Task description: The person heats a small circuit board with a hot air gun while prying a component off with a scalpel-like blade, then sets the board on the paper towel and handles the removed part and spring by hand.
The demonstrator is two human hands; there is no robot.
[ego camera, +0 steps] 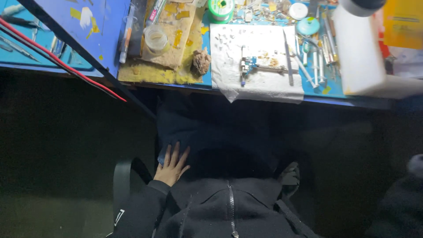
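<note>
— Blue bench top (328,90) up top, w/ white cloth (255,61) spread near the middle. Seen?

— Yep. Small blue-and-metal part (249,65) lying on cloth, tweezers (287,59) just right of it, also on cloth. Tiny metal bits scattered upper left of cloth.

— Left hand (172,165)?

— Down low, well away from bench. Flat, fingers spread a little, palm down on dark trouser fabric (207,132) over the thigh. Holding nothing. Black sleeve (141,207) running up to wrist.

— Right hand?

— Not in frame. Can't tell anything abt it.

— Other stuff on bench?

— Worn tan mat (169,48) left of cloth, yellow tape scraps stuck on. Clear round jar (155,39) sitting on mat. Brownish crumpled wad (202,61) btwn mat and cloth, touching mat edge. Green solder spool (220,9) at top edge above cloth. Syringes (315,68) and thin tools bunched right of cloth. Big white block (359,53) at far right, beside syringes.

— Cables?

— Red and black wires (61,64) crossing diagonally from upper left, over the blue tray w/ more slim tools.

— Bottom of view?

— Black zip jacket (229,207), zip down the centre. Dark chair arm (121,180) just left of left hand, not touching as far as visible. Floor area v. dark, detail unreadable.
</note>
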